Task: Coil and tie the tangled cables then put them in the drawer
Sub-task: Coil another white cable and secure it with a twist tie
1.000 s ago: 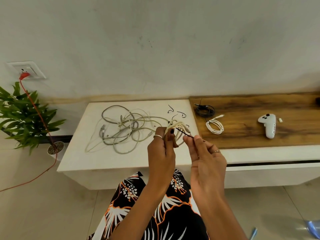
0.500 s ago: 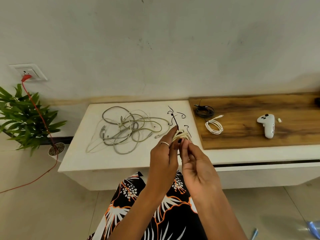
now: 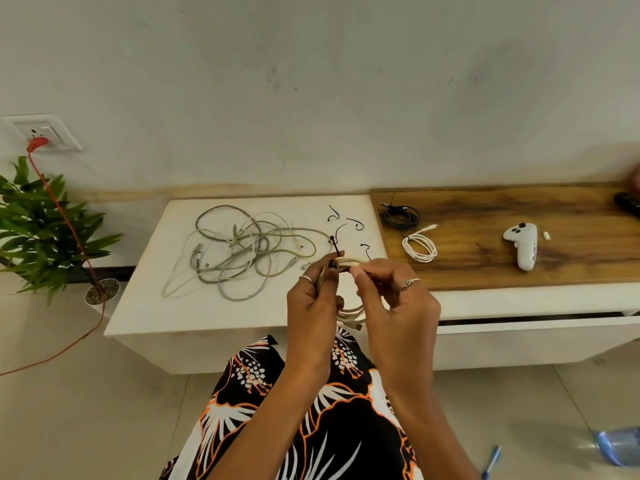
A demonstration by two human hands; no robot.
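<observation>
My left hand [image 3: 313, 299] grips a coiled cream cable [image 3: 349, 263] above the front edge of the white cabinet top [image 3: 145, 306]. My right hand [image 3: 394, 299] pinches the same coil beside it, with a black twist tie [image 3: 335, 245] sticking up between the fingers. Part of the coil hangs below my hands. A tangle of grey cables [image 3: 242, 251] lies on the white top to the left. Loose black ties [image 3: 356, 224] lie behind my hands. A coiled black cable [image 3: 400, 216] and a coiled white cable [image 3: 419, 247] rest on the wooden top [image 3: 485, 271]. The drawer front [image 3: 519, 337] sits below.
A white handheld controller [image 3: 523, 245] lies on the wooden top at right. A potted plant [image 3: 38, 233] stands at left, with an orange cord [image 3: 72, 237] running from a wall socket [image 3: 45, 133] to the floor. A blue pen [image 3: 491, 459] lies on the floor.
Both hands have drawn together on the coil. My right hand moved from holding the tie out to the right to pinching at the coil, and the tie now stands upright.
</observation>
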